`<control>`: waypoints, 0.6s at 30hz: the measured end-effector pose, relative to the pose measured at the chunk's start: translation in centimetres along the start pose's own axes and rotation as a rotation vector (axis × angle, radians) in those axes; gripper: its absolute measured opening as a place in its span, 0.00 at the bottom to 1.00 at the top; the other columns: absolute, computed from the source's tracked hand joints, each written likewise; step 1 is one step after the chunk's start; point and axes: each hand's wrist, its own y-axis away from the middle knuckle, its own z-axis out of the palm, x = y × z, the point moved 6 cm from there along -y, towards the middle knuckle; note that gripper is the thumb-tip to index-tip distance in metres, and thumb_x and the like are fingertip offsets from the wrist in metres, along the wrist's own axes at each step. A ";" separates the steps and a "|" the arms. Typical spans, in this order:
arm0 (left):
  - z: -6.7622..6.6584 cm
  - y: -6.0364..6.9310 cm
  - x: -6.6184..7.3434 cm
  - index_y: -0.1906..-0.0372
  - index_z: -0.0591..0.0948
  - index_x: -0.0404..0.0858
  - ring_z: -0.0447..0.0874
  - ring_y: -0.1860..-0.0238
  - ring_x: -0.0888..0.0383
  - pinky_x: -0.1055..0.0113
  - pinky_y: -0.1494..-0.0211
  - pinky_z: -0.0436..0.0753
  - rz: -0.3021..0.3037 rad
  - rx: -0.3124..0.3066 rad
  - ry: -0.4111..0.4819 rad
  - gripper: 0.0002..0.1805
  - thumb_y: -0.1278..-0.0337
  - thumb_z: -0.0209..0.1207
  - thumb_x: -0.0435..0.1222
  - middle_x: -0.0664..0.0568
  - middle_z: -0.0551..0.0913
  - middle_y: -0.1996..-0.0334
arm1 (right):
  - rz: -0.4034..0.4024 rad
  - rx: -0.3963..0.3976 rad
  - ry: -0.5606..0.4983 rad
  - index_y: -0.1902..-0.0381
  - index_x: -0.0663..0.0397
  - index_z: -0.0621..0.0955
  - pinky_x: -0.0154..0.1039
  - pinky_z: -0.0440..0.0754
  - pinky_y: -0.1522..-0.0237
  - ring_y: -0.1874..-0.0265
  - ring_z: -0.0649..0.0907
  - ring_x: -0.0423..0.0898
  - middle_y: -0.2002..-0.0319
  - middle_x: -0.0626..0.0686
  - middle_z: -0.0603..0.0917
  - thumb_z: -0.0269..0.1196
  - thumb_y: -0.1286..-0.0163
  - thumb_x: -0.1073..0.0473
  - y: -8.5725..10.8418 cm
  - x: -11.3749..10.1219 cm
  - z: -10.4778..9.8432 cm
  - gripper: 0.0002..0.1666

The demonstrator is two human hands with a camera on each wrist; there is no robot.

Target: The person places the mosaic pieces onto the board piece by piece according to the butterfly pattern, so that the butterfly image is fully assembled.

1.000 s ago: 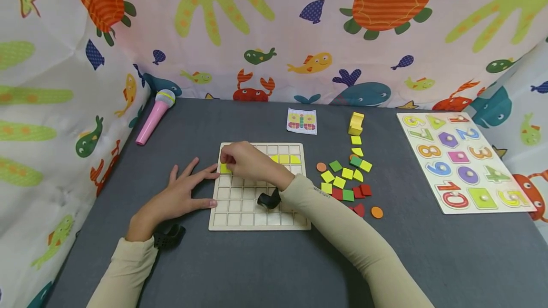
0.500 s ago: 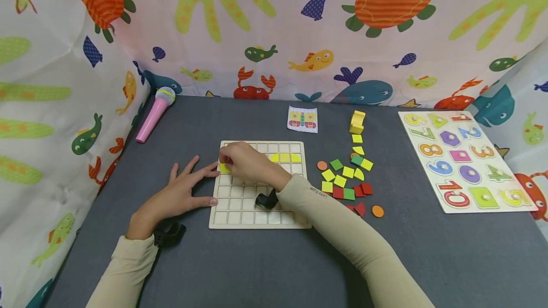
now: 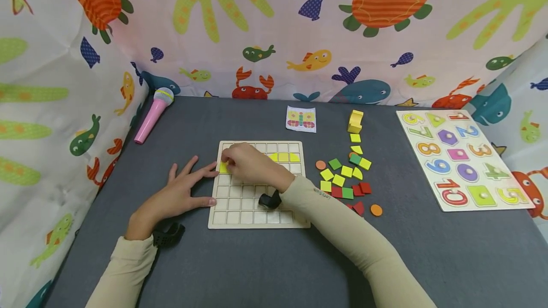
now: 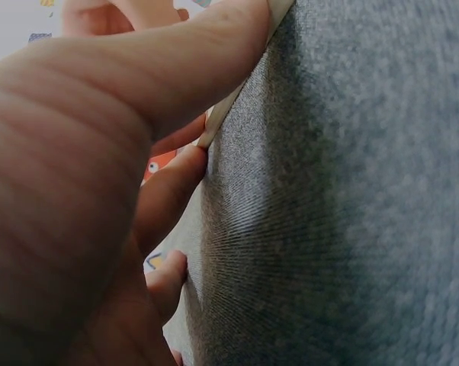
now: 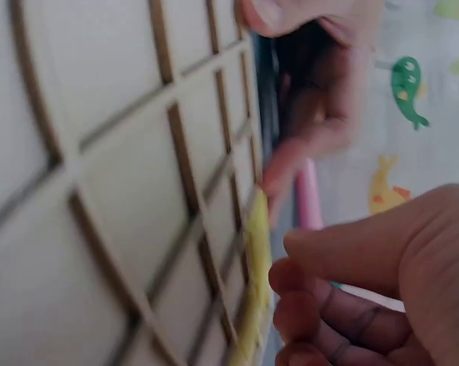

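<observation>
- L hand (image 3: 184,191): fingers spread, tips + thumb on grid board (image 3: 234,206) L edge, nothing gripped
- R hand (image 3: 252,163): over board's far L part, fingers curled, thumb near index; can't tell if pc pinched
- Yellow tile (image 3: 223,168): nr board's far L corner, by R fingertips
- 3 yellow sq. tiles (image 3: 283,157): board's far R part
- Loose tiles (image 3: 337,180): R of board
- Butterfly card (image 3: 301,119): beyond board
</observation>
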 end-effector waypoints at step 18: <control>0.1 0.0 0.2 0.16 0.65 0.44 0.32 0.15 0.32 0.27 0.26 0.22 -0.010 0.003 -0.003 0.52 0.39 0.75 0.57 0.44 0.66 0.19 | 0.175 0.146 -0.046 0.51 0.65 0.89 0.43 0.86 0.55 0.61 0.84 0.48 0.59 0.53 0.88 0.68 0.26 0.68 11.6 6.6 -7.8 0.09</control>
